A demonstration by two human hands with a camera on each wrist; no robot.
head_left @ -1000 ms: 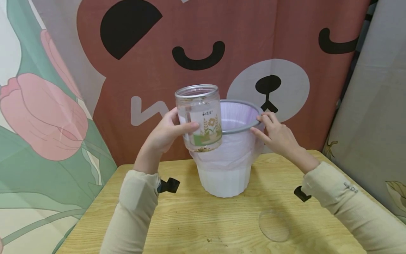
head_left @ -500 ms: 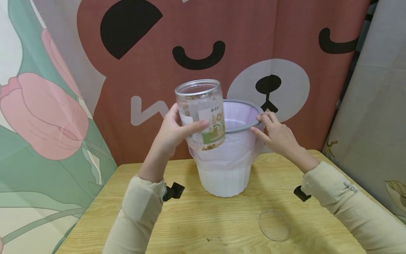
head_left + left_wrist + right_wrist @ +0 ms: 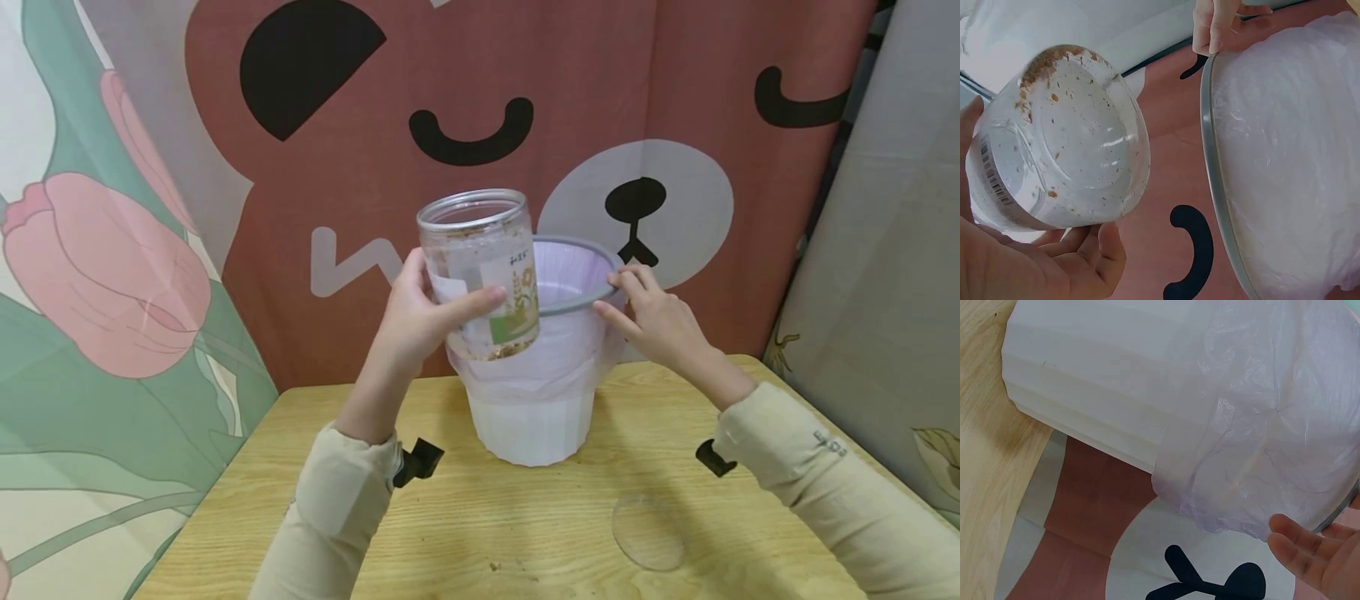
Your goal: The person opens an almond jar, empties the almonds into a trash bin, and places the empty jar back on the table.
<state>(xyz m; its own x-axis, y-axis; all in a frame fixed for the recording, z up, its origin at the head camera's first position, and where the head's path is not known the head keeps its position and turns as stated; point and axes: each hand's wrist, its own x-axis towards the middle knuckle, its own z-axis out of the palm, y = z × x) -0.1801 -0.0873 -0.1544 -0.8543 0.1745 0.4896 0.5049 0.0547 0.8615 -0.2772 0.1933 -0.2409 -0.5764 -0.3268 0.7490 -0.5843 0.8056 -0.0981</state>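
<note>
My left hand (image 3: pixel 420 321) grips a clear plastic jar (image 3: pixel 480 267) with a silvery rim and a printed plant label. The jar is lidless, tilted slightly, and held in front of the bin's left side. Brown crumbs cling to its bottom, plain in the left wrist view, where the jar (image 3: pixel 1085 137) shows its base. A white trash bin (image 3: pixel 532 429) stands on the table, with a thin purple bag (image 3: pixel 1272 419) folded over its outside and a grey ring (image 3: pixel 592 242) round the mouth. With thumb and fingers, my right hand (image 3: pixel 660 321) holds the ring's right side.
A clear round lid (image 3: pixel 648 533) lies flat on the wooden table (image 3: pixel 442 533), in front of the bin and to the right. Small dark specks (image 3: pixel 495 567) are near the front. Behind the table hangs a printed bear curtain (image 3: pixel 337 167); other curtains flank it.
My left hand has moved slightly right with the jar, and the jar has turned so its label faces farther right. My right hand stays on the ring.
</note>
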